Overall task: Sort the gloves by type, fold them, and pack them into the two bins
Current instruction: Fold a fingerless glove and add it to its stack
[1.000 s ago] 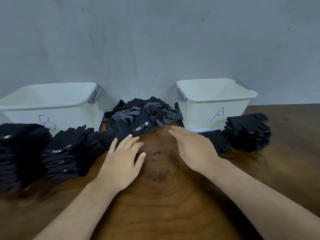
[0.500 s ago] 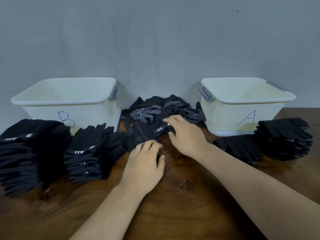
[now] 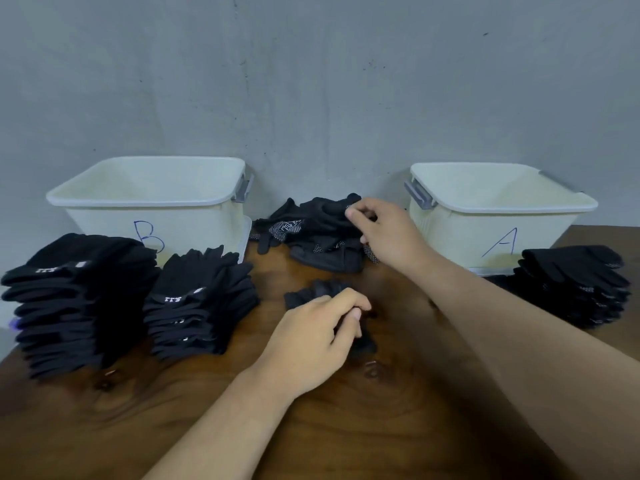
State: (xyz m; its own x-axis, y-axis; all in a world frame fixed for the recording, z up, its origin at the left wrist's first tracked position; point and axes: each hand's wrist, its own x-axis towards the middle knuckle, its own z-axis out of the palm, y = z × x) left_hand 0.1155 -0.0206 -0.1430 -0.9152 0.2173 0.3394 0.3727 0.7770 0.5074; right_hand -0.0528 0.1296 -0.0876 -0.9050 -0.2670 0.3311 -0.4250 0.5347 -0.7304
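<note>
Head view, left hand (image 3: 311, 337): fingers curled, thumb meeting forefinger, pinching a single black knit glove (image 3: 313, 294) down on the brown wooden desk (image 3: 346, 427); probably pinned there ready for folding.
Right hand (image 3: 384, 233): reached forward past the left, thumb and fingertips nipping cloth at the top of the loose heap of unsorted black gloves (image 3: 308, 226); likely picking out the next piece.
Heap: ahead of both hands, between the bins; some pieces white-dotted, others plain.
White plastic bin marked B (image 3: 104, 202): ahead and left of the left hand.
White plastic bin marked A (image 3: 502, 206): just right of the right hand.
Two folded stacks of black labelled gloves (image 3: 201, 296): left of the left hand, in front of bin B, seemingly parked by type beside their bin.
Folded stack of black dotted gloves (image 3: 575, 282): right of the right forearm, in front of bin A, for the same reason.
Stage: sorting and folding judged nearly finished, given the small heap; packing not yet started, every stack outside the bins.
</note>
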